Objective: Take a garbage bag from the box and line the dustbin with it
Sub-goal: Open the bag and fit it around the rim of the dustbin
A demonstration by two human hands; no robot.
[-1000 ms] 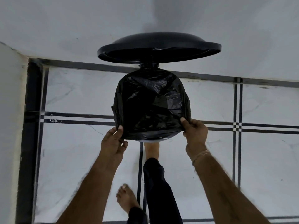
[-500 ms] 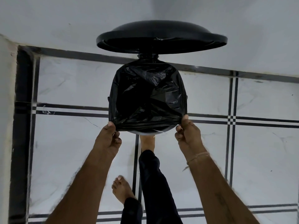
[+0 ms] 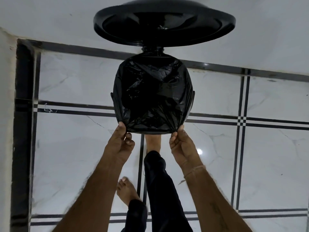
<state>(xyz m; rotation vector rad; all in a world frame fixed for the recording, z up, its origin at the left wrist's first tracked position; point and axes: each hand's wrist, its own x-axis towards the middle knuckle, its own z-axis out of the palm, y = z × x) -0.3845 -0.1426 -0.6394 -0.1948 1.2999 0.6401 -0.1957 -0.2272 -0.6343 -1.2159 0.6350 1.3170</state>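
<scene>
A black garbage bag (image 3: 153, 96) is spread over the mouth of the dustbin, covering its rim all round. The dustbin's round black lid (image 3: 164, 22) stands raised behind it, near the wall. My left hand (image 3: 121, 142) pinches the bag's edge at the near left of the rim. My right hand (image 3: 181, 144) pinches it at the near right. Both hands pull the plastic down over the near edge. My right foot (image 3: 153, 141) sits at the bin's base, its toes hidden under the bin. The box of bags is not in view.
White marble-look floor tiles with black border lines (image 3: 242, 121) surround the bin. A white wall (image 3: 267, 30) rises behind the lid and another wall (image 3: 6, 114) runs along the left. My left foot (image 3: 126, 190) stands on the floor behind.
Both hands slid from the bin's sides to the near corners of the rim, gathering the bag's edge. The white strip under the near edge is now covered.
</scene>
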